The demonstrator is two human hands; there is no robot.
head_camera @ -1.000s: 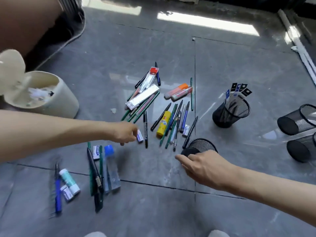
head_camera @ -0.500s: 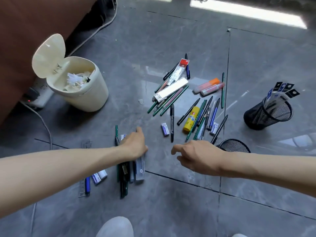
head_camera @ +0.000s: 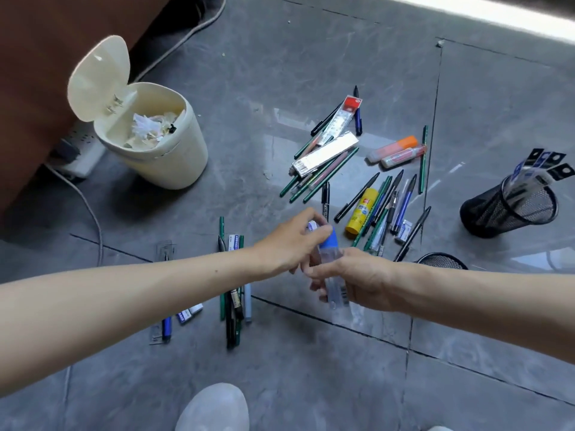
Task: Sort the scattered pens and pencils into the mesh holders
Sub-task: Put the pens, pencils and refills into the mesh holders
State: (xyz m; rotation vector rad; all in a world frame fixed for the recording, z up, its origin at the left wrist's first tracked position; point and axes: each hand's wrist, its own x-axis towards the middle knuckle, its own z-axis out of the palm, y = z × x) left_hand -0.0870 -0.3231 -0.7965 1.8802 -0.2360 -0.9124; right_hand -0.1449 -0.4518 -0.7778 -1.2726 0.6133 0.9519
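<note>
The clear blue-capped case (head_camera: 330,248) is up off the floor (head_camera: 311,368), held between both your hands above a grout line. Your left hand (head_camera: 287,245) has its fingers curled round the capped end. Your right hand (head_camera: 361,281) pinches the clear body lower down, near the barcode label.

This looks like a pass from left to right, on the way to a holder. Let your right hand take the whole case before the left lets go, then tip it upright over a rim.

The near mesh holder (head_camera: 441,262) sits just beyond your right wrist, with only its rim showing. The far mesh holder (head_camera: 497,216) stands further right and already has flat packets in it.

The main heap of pens and pencils (head_camera: 385,209) lies beyond your hands, and a smaller row (head_camera: 233,306) lies under your left forearm. Most of the sorting seems still to be done.
</note>
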